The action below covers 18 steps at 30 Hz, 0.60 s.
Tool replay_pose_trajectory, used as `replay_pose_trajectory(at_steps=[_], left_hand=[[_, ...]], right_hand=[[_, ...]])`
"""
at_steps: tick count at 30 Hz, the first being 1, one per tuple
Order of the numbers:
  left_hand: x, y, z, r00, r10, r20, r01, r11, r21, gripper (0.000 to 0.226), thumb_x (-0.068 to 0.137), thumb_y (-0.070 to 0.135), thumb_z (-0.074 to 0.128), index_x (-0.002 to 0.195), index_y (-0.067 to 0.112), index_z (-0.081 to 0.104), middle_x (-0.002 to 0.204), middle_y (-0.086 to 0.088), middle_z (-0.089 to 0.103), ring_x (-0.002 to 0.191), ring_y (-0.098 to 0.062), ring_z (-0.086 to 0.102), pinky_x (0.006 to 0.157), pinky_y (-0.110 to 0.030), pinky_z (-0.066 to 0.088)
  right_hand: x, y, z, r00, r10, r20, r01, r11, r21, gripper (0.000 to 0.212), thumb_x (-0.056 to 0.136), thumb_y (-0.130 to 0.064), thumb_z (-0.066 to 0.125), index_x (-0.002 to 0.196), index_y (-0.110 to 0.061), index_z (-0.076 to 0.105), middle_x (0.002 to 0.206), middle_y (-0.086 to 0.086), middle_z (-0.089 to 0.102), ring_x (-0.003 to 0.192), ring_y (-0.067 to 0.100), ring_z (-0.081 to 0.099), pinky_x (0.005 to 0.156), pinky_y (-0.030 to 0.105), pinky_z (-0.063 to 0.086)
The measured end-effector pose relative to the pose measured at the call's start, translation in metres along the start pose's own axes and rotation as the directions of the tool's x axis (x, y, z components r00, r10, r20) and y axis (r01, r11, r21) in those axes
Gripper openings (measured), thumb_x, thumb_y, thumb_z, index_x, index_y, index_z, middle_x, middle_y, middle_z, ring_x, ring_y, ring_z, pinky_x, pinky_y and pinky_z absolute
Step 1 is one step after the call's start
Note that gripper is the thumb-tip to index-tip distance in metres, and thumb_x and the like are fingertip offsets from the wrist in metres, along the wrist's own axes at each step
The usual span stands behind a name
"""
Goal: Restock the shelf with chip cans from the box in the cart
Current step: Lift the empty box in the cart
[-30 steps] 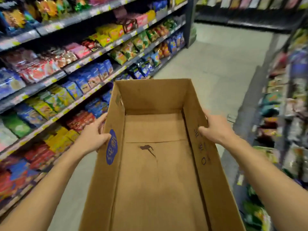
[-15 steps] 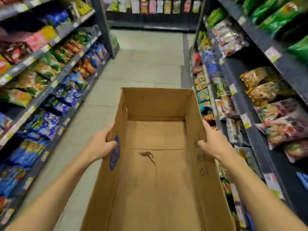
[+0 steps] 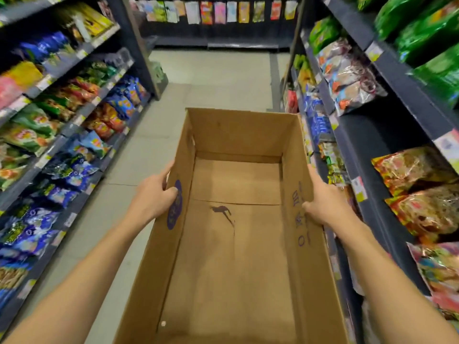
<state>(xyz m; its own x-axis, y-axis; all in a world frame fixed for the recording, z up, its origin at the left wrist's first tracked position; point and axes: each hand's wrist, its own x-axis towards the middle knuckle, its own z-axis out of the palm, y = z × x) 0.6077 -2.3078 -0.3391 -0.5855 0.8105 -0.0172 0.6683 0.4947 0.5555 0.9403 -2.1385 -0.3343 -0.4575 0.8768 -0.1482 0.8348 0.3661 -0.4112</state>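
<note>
A long cardboard box [image 3: 233, 244] is held out in front, between both arms, over the aisle floor [image 3: 211, 78]. The left hand [image 3: 151, 199] grips its left wall — thumb hooked over the rim, fingers on the outside. The right hand [image 3: 325, 204] clasps the right wall the same way. Nothing lies inside the box. Snack bags fill the left shelves [image 3: 74, 120] and the right shelves [image 3: 367, 150], probably crisps — the print is blurred
</note>
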Motion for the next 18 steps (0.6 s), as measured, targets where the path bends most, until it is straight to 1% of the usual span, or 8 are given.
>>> replay_pose_trajectory(at_steps=[3, 6, 8, 10, 12, 14, 16, 18], left_hand=[[0.058, 0.013, 0.013, 1.0, 0.002, 0.003, -0.002, 1.0, 0.018, 0.076, 0.082, 0.013, 0.056, 0.151, 0.036, 0.032, 0.078, -0.005, 0.06, 0.083, -0.028, 0.058, 0.073, -0.038, 0.048], [0.123, 0.019, 0.028, 1.0, 0.001, 0.026, -0.003, 0.997, 0.078, 0.077, 0.084, 0.014, 0.053, 0.153, 0.036, 0.027, 0.093, -0.007, 0.064, 0.09, -0.031, 0.059, 0.078, -0.041, 0.051], [0.165, 0.017, 0.039, 0.999, -0.004, 0.046, -0.001, 0.993, 0.117, 0.077, 0.086, 0.016, 0.052, 0.154, 0.036, 0.022, 0.104, -0.009, 0.065, 0.094, -0.031, 0.059, 0.079, -0.042, 0.052], [0.215, 0.012, 0.048, 0.998, 0.004, 0.063, -0.014, 0.986, 0.168, 0.078, 0.087, 0.014, 0.052, 0.156, 0.03, 0.019, 0.127, -0.016, 0.06, 0.112, -0.037, 0.056, 0.091, -0.043, 0.049], [0.272, 0.012, 0.05, 0.996, 0.02, 0.092, -0.04, 0.975, 0.218, 0.079, 0.087, 0.011, 0.051, 0.157, 0.022, 0.015, 0.145, -0.019, 0.047, 0.128, -0.04, 0.046, 0.103, -0.044, 0.04], [0.332, 0.015, 0.044, 0.993, 0.024, 0.114, -0.052, 0.967, 0.248, 0.079, 0.089, 0.01, 0.05, 0.157, 0.019, 0.011, 0.144, -0.023, 0.046, 0.127, -0.042, 0.046, 0.103, -0.044, 0.039], [0.388, 0.012, 0.037, 0.992, 0.035, 0.124, -0.067, 0.962, 0.266, 0.08, 0.09, 0.012, 0.049, 0.157, 0.02, 0.007, 0.135, -0.025, 0.053, 0.119, -0.045, 0.051, 0.096, -0.044, 0.041], [0.439, 0.005, 0.031, 0.991, 0.019, 0.136, -0.055, 0.962, 0.269, 0.08, 0.091, 0.016, 0.048, 0.157, 0.022, 0.004, 0.13, -0.026, 0.055, 0.115, -0.045, 0.052, 0.096, -0.045, 0.041]], right_hand=[[0.059, 0.01, 0.0, 0.997, 0.027, 0.065, -0.027, 1.0, -0.003, 0.102, 0.087, -0.01, 0.063, 0.155, -0.04, -0.007, 0.087, 0.008, 0.065, 0.066, 0.021, 0.059, 0.059, 0.037, 0.053], [0.12, 0.012, -0.002, 0.993, 0.049, 0.106, -0.055, 0.997, 0.054, 0.101, 0.088, -0.009, 0.061, 0.155, -0.043, -0.007, 0.086, 0.005, 0.066, 0.065, 0.02, 0.061, 0.05, 0.032, 0.046], [0.163, 0.01, -0.001, 0.991, 0.065, 0.118, -0.073, 0.995, 0.066, 0.099, 0.089, -0.009, 0.061, 0.156, -0.042, -0.005, 0.09, 0.006, 0.066, 0.067, 0.021, 0.062, 0.05, 0.032, 0.045], [0.213, 0.002, -0.001, 0.99, 0.066, 0.127, -0.072, 0.997, 0.041, 0.099, 0.09, -0.01, 0.062, 0.156, -0.039, -0.005, 0.089, 0.006, 0.065, 0.067, 0.021, 0.062, 0.051, 0.032, 0.046], [0.264, -0.013, -0.006, 0.992, 0.047, 0.119, -0.054, 0.997, 0.049, 0.096, 0.09, -0.009, 0.061, 0.156, -0.042, -0.001, 0.085, 0.003, 0.063, 0.064, 0.019, 0.06, 0.048, 0.031, 0.043], [0.313, -0.032, -0.018, 0.994, 0.036, 0.101, -0.045, 0.995, 0.085, 0.094, 0.09, -0.007, 0.061, 0.151, -0.049, 0.003, 0.083, 0.0, 0.063, 0.064, 0.015, 0.059, 0.049, 0.029, 0.042], [0.361, -0.049, -0.03, 0.997, 0.038, 0.073, -0.046, 0.993, 0.11, 0.097, 0.087, -0.005, 0.06, 0.153, -0.049, 0.003, 0.086, 0.001, 0.065, 0.064, 0.013, 0.059, 0.053, 0.031, 0.045], [0.407, -0.066, -0.04, 0.996, 0.024, 0.086, -0.034, 0.993, 0.109, 0.097, 0.087, -0.005, 0.06, 0.152, -0.05, 0.003, 0.083, 0.001, 0.066, 0.061, 0.013, 0.058, 0.05, 0.026, 0.043]])
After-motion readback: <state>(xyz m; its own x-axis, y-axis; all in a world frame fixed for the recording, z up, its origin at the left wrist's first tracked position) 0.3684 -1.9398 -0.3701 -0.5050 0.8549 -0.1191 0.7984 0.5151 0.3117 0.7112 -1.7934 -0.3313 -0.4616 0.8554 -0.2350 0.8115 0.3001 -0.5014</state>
